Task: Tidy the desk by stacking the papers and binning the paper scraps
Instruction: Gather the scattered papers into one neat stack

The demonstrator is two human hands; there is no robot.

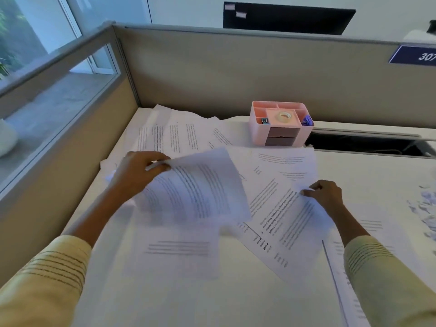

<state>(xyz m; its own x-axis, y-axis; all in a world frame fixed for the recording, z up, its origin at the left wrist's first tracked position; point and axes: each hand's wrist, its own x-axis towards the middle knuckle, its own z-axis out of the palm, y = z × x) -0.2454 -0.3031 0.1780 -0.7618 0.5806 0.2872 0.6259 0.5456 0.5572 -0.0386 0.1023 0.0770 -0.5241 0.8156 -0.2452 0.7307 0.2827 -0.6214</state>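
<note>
At centre frame the left hand [139, 175] pinches the top edge of a lifted printed sheet [195, 187], its text blurred, while the right hand [326, 197] pinches the edge of another page [283, 223] lying among loose papers [179, 135] on the white surface [365, 175]. Paper scraps [425, 208] sit at the right edge, partly cut off. A pink desk organiser [280, 123] stands behind.

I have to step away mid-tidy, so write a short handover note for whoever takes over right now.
Left hand grips a lifted sheet by its edge. Right hand pinches the edge of another sheet lying on the desk.
Other papers lie scattered, no stack yet.
Paper scraps sit at the desk's right edge, not binned; no bin in view.
Left: stack all sheets, bin scraps.
</note>
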